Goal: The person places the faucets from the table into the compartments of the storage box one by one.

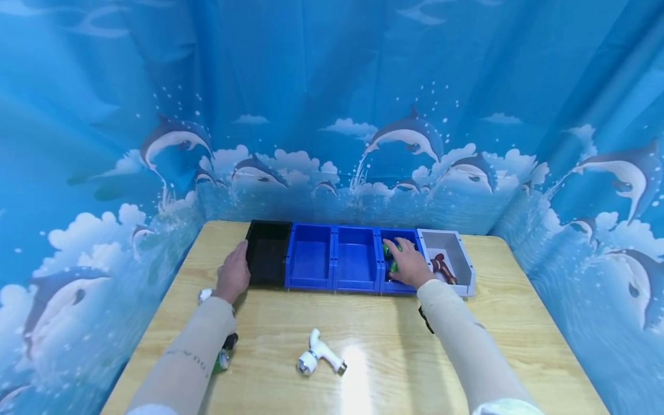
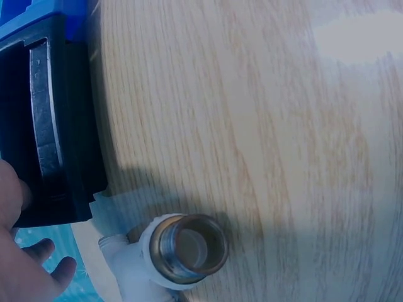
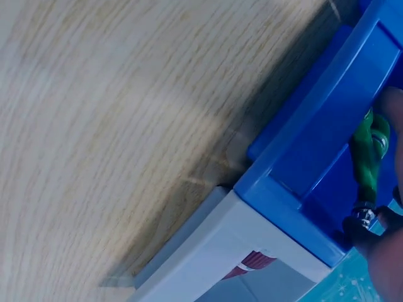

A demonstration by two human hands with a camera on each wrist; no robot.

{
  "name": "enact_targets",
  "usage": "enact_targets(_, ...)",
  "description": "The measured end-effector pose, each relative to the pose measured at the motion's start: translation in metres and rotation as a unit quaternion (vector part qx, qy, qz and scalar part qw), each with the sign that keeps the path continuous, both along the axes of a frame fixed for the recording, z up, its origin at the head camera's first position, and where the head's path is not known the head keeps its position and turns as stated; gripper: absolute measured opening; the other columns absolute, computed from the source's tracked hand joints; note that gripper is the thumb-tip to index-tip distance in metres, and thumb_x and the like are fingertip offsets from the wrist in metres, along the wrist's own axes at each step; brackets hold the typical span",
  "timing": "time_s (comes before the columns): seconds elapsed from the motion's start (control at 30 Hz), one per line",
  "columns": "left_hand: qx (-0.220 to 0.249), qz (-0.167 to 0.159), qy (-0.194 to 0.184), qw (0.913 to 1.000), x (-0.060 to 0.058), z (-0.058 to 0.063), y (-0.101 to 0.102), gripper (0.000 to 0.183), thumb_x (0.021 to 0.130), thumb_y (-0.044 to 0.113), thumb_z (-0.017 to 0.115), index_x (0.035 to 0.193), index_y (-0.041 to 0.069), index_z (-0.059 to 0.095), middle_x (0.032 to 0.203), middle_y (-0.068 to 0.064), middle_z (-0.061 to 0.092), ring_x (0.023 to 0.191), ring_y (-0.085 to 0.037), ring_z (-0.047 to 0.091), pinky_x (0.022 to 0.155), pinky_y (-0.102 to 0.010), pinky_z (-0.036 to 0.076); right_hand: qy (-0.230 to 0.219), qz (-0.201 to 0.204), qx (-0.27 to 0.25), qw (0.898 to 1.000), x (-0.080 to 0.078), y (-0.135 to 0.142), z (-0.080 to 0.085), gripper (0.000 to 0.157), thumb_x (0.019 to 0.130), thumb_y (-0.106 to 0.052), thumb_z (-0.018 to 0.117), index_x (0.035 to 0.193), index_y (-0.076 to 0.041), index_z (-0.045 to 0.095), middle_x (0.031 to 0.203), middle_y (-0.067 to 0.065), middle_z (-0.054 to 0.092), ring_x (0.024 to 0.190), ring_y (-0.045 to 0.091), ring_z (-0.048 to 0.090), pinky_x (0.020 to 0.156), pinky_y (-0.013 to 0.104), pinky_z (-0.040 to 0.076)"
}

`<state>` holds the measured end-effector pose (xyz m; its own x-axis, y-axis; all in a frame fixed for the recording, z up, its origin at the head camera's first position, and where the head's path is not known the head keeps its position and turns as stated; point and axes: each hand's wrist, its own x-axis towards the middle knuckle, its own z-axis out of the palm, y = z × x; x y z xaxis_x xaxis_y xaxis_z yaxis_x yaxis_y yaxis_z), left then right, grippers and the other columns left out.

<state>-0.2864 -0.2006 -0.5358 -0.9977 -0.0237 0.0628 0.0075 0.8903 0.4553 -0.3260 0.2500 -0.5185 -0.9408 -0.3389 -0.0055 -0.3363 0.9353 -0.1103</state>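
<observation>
My left hand (image 1: 233,274) rests against the near-left side of a black bin (image 2: 47,113). In the left wrist view its thumb is at the rim, and other fingers lie loosely curled outside the wall. My right hand (image 1: 410,265) reaches down into the rightmost blue bin (image 1: 386,286). There its fingers hold a green faucet (image 3: 365,157) with a dark end, gripping it near both ends. More green shows beside it, partly hidden by the fingers. Under the left wrist, a white faucet (image 2: 135,274) with a metal threaded mouth lies on the table.
Two more blue bins (image 1: 310,284) stand between the black bin and the right hand's bin. A grey bin (image 1: 467,276) at the right end holds a brown-red faucet (image 1: 442,268). Another white faucet (image 1: 321,351) lies mid-table; a green one (image 1: 222,362) is partly behind the left forearm.
</observation>
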Motion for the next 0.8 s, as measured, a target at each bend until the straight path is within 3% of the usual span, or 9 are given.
enact_targets(0.13,-0.005,0.000,0.006,1.0000,-0.001,0.001,0.001,0.058,0.097,-0.002,0.035,0.153,0.001,0.020,0.156,-0.021,0.024,0.136,-0.046,0.031,0.098,-0.069,0.034,0.005,0.010,0.003,1.000,0.003,-0.001,0.002,0.087,0.079,-0.027,0.081,0.150,-0.012,0.032,0.149,0.026,0.032,0.136,0.048,0.030,0.103,0.061,0.037)
enact_targets(0.3,-0.008,0.000,0.002,1.0000,-0.001,0.001,0.001,0.058,0.097,-0.002,0.035,0.153,0.001,0.018,0.156,-0.021,0.023,0.136,-0.046,0.030,0.098,-0.069,0.034,0.002,-0.011,0.013,1.000,0.006,-0.004,0.004,0.085,0.083,-0.028,0.077,0.151,-0.012,0.029,0.150,0.026,0.029,0.136,0.053,0.027,0.104,0.062,0.037)
enact_targets(0.5,-0.008,-0.001,-0.007,0.9999,-0.001,0.002,0.001,0.059,0.098,-0.002,0.035,0.153,0.001,0.017,0.157,-0.022,0.022,0.137,-0.046,0.030,0.098,-0.069,0.034,-0.006,-0.037,0.009,0.999,0.007,-0.006,0.006,0.083,0.086,-0.028,0.074,0.152,-0.013,0.027,0.152,0.025,0.027,0.139,0.049,0.024,0.106,0.062,0.034)
enact_targets(0.8,-0.011,0.001,-0.013,0.9999,-0.001,0.006,0.002,0.060,0.097,-0.003,0.037,0.153,0.000,0.016,0.156,-0.023,0.022,0.136,-0.047,0.030,0.099,-0.069,0.034,-0.007,-0.029,-0.009,1.000,0.015,-0.015,0.019,0.079,0.088,-0.024,0.072,0.153,-0.015,0.027,0.153,0.022,0.027,0.139,0.045,0.028,0.107,0.063,0.031)
